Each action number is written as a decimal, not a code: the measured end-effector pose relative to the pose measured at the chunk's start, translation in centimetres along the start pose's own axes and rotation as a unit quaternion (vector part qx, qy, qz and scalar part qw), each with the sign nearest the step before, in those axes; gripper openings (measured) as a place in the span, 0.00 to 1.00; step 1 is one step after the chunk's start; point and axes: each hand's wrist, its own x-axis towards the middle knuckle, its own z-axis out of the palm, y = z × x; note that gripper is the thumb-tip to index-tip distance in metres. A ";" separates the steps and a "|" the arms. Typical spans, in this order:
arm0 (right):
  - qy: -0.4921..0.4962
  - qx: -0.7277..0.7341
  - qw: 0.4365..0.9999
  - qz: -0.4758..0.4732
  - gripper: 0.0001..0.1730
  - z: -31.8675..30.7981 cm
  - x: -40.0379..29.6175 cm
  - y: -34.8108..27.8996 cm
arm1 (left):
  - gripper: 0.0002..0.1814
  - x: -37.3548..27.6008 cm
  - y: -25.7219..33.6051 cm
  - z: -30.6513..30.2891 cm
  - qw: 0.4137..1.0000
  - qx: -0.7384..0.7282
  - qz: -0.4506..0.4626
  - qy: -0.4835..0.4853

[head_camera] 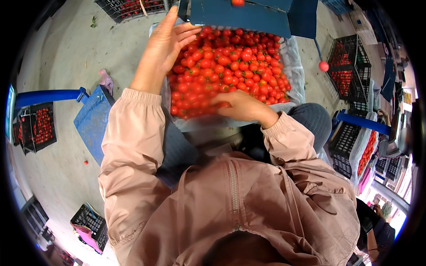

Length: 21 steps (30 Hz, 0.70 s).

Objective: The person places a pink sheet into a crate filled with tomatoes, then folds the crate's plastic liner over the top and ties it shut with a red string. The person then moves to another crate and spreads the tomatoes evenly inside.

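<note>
A heap of red cherry tomatoes lies before me in a crate with a white plastic liner over its rim. My right hand reaches into the near side of the heap, palm down. Its fingertips and the tomatoes beside them are blurred, so any grasp is unclear. At the far left corner, my left hand is by a dark blue box above the heap. The thumb points up along its left end and the fingers extend along its lower edge. Whether they grip it cannot be seen. One tomato shows against the box.
Black crates of tomatoes stand at the left, far left and right. A blue metal platform with a blue post is left of my arm. Another lined crate stands right. A person is partly visible behind.
</note>
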 end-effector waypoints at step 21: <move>-0.040 0.178 0.983 0.017 0.09 0.7 1.0 1.9 | 0.14 0.4 0.5 -2.3 0.999 -0.013 -0.035 0.018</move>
